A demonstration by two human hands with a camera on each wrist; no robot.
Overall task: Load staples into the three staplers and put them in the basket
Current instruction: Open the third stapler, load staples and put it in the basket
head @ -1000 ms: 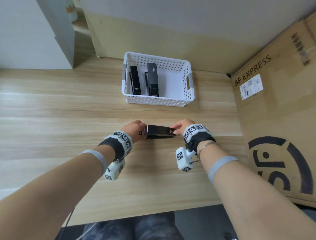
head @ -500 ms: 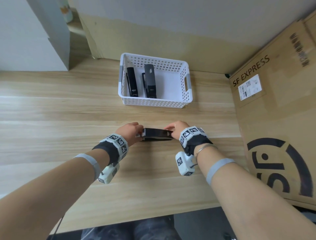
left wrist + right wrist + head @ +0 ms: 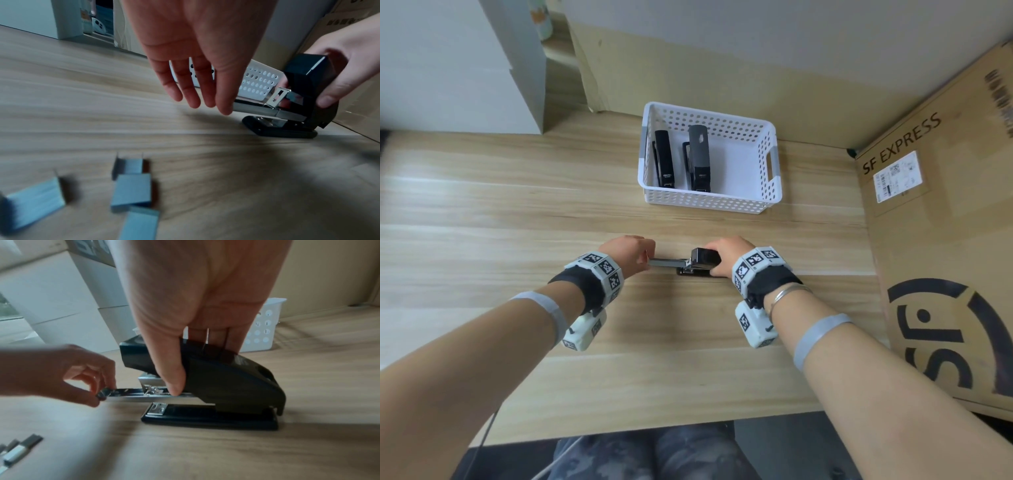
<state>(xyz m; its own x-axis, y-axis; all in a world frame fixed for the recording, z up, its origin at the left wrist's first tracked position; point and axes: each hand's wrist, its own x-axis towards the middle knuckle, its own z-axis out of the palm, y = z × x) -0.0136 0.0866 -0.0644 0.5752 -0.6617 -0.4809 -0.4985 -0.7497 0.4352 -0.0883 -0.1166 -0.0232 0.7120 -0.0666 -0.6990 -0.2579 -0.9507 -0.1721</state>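
A black stapler (image 3: 700,262) stands on the wooden table, and my right hand (image 3: 722,255) grips its body from above, thumb on the near side (image 3: 174,386). Its metal magazine tray (image 3: 666,263) sticks out to the left. My left hand (image 3: 646,260) pinches the tray's end (image 3: 103,393) between thumb and fingertips. Several loose staple strips (image 3: 131,188) lie on the table under my left wrist, hidden by the arm in the head view. Behind the hands, the white perforated basket (image 3: 709,202) holds a black stapler (image 3: 663,161) and a grey-black stapler (image 3: 699,157) side by side.
A large cardboard box (image 3: 935,219) marked SF EXPRESS walls off the table's right side. A white cabinet (image 3: 458,61) stands at the back left. The table's front edge (image 3: 654,423) runs just above my knees.
The stapler was closed with a hand at each end. Now its metal tray has slid out to the left, with my left hand moved left along with it.
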